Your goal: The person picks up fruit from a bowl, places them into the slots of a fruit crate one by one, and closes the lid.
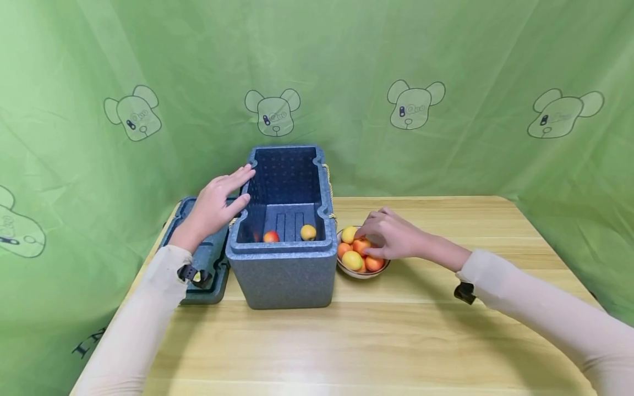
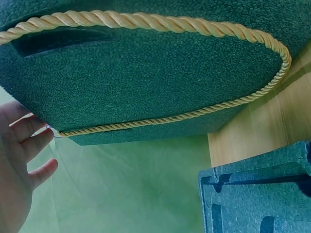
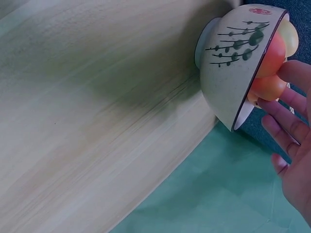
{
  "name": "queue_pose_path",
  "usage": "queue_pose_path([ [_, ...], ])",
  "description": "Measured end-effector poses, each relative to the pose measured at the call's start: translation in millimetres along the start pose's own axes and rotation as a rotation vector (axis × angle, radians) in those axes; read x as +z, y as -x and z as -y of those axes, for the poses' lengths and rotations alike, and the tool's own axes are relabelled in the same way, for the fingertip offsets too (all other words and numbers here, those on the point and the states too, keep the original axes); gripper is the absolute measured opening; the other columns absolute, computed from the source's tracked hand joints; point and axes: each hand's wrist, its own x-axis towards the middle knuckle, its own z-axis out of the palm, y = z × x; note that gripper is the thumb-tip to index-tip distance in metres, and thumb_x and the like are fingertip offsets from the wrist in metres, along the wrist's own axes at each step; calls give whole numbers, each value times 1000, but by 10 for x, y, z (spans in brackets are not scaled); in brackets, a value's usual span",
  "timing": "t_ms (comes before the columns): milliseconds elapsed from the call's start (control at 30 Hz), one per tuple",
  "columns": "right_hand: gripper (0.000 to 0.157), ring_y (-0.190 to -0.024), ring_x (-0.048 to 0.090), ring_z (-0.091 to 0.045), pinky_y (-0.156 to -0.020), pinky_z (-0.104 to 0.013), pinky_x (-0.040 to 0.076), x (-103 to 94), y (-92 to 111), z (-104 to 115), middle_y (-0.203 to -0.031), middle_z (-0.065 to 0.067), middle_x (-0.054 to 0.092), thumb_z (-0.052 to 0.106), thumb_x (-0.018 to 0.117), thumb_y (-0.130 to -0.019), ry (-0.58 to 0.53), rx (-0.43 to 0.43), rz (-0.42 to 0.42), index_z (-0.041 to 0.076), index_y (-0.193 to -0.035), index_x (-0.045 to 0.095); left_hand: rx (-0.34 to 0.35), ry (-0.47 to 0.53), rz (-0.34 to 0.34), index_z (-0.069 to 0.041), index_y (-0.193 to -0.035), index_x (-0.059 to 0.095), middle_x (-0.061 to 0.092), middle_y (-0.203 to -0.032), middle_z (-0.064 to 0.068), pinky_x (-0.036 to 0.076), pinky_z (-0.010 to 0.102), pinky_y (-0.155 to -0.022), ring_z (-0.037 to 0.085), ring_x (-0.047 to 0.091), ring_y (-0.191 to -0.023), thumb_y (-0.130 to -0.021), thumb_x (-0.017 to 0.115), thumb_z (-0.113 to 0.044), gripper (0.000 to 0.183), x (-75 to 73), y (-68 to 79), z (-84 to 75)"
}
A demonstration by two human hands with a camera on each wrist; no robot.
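Note:
My left hand [image 1: 220,201], fingers straight, rests at the left rim of a deep blue-grey foam box [image 1: 284,278]. On the box floor lie a red-orange fruit [image 1: 271,236] and a yellow fruit [image 1: 308,232]. Just right of the box stands a white bowl [image 3: 226,77] with a dark rim and a painted plant, heaped with small yellow and orange-red fruits. My right hand [image 1: 391,234] reaches over the bowl from the right, thumb and fingers pinching an orange-red fruit [image 1: 361,245] on the heap. In the right wrist view, the fingertips meet the orange fruit [image 3: 268,87].
A foam lid [image 1: 210,261] lies on the wooden table [image 1: 421,341], left of the box and partly under my left forearm. Twisted yellow rope [image 2: 175,22] runs along the box's sides. Green cloth [image 1: 346,55] with bear drawings hangs behind and beside the table.

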Motion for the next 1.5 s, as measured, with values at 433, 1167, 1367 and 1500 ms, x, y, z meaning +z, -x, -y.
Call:
queue_pose_path([
  [433,27,-95,64,-19,-94,-45,41,-99,45,-67,-98,2,77,22,85,-79,2,18,-89,12,-104,79,-13,-3,12,-13,-156,43,37,-164,8,27,55,-123,31,37,-152,-102,55,-22,57,10,-1,12],
  [1167,37,-96,62,-24,-89,-42,34,-660,-275,-130,-103,-9,79,12,88,-74,-12,-23,-406,5,-109,77,-13,-10,8,-11,-156,43,38,-164,9,27,56,-122,32,37,-151,-103,54,-23,56,-1,27,-10],
  [1367,38,-99,61,-25,-91,-42,33,-869,-408,-53,-105,-10,78,11,87,-74,-6,-33,-456,5,-110,77,-19,-14,18,-12,-157,41,36,-165,8,27,56,-123,31,37,-151,-104,53,-27,56,4,23,-16],
  [1500,37,-100,60,-27,-92,-41,32,-1010,-508,4,-105,-10,78,10,87,-76,4,-53,-478,5,-110,77,-18,-13,18,-12,-157,42,36,-165,7,27,55,-123,31,37,-152,-106,50,-33,56,2,22,-27],
])
